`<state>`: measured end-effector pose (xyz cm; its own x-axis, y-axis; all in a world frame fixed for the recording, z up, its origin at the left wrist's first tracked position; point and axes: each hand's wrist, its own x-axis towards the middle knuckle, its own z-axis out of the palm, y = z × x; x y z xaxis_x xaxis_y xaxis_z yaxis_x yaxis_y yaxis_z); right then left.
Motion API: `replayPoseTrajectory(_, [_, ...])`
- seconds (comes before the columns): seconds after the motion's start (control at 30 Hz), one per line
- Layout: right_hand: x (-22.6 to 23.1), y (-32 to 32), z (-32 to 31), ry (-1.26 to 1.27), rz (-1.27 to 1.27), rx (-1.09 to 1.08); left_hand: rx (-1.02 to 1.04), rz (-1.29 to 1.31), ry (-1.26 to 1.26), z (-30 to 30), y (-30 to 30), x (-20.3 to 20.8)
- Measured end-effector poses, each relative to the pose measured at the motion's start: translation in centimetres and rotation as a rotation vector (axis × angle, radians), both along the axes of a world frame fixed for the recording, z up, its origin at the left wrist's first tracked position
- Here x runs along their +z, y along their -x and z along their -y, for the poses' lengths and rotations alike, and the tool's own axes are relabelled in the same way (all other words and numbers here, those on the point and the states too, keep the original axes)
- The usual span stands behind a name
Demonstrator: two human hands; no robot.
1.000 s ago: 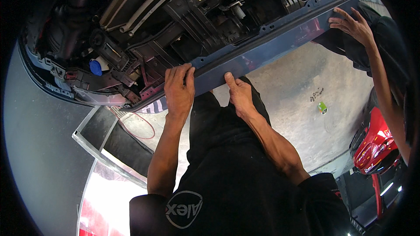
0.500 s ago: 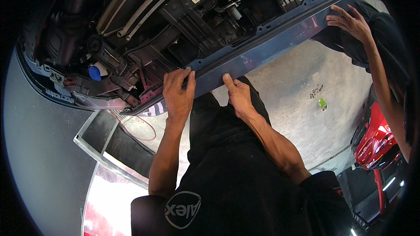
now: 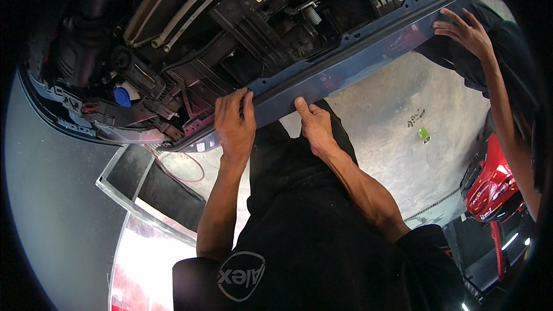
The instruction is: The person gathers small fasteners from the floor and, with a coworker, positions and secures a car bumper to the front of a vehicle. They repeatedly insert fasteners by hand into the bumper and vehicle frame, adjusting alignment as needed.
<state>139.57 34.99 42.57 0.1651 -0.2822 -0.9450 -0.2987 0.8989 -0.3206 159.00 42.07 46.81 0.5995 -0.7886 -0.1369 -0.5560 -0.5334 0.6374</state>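
Pale concrete floor (image 3: 386, 150) lies behind a long blue panel (image 3: 357, 69) that runs from eight to two o'clock, just at twelve o'clock of the right hand (image 3: 316, 128) gripping its lower edge, the left hand (image 3: 235, 125) grasping it nearer eight, a co-worker's hand (image 3: 469, 38) touching near two.

Black short-sleeved shirt (image 3: 328, 242), grey rounded emblem (image 3: 241, 276), small red sleeve marking (image 3: 447, 251), dark trousers (image 3: 269, 152)

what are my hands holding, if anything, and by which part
A long, glossy blue-grey panel: left hand over its upper edge, right hand at its lower edge, thumb on its face.
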Motion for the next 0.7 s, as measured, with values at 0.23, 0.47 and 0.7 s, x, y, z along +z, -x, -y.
replayPoseTrajectory(0.23, [0.4, -0.4, 0.0, 0.046, -0.015, -0.001, -0.006, 0.023, 0.049, -0.3, 0.4, -0.3])
replayPoseTrajectory(0.47, [0.1, -0.4, -0.1, 0.062, -0.003, 0.001, 0.007, 0.026, 0.05, -0.4, 0.6, -0.4])
replayPoseTrajectory(0.7, [0.8, -0.5, 0.2, 0.026, -0.023, -0.014, 0.135, -0.048, -0.01, -0.1, 1.1, 0.0])
